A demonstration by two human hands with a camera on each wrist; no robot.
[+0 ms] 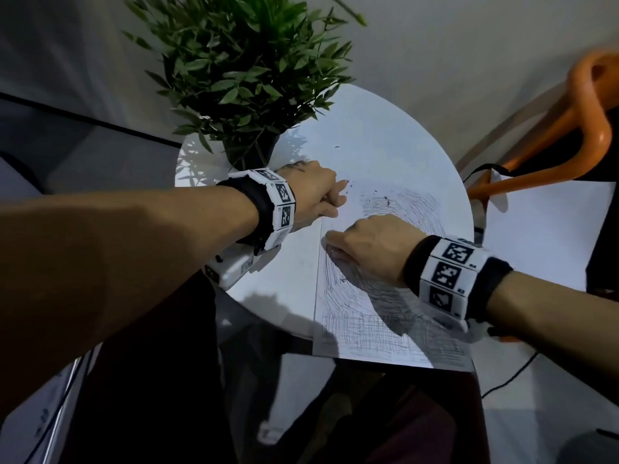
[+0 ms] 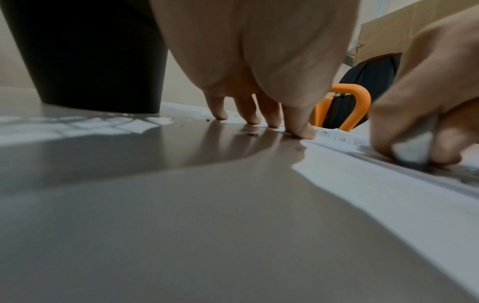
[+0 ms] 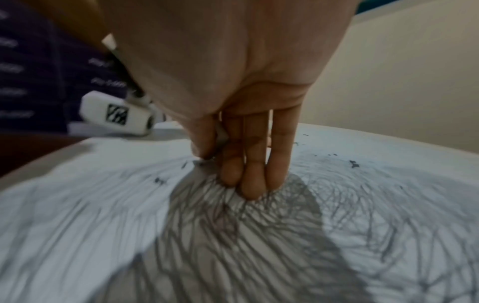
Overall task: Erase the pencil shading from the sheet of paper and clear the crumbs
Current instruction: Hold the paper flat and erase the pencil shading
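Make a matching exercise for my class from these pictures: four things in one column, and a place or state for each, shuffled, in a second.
Things
1. eraser
2. left hand
3. plant pot
4. sheet of paper

Places or states
A. stands at the table's far side
B. pinched in the right hand, on the shading
C. covered in pencil shading, near edge overhanging the table
D. fingertips pressed down at the paper's left edge

Pairs: 1-B, 2-D, 3-A, 4-C

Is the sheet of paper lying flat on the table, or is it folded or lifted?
Flat and spread. The sheet of paper lies on the table, left hand fingertips pressing its edge; its near end overhangs the rim.
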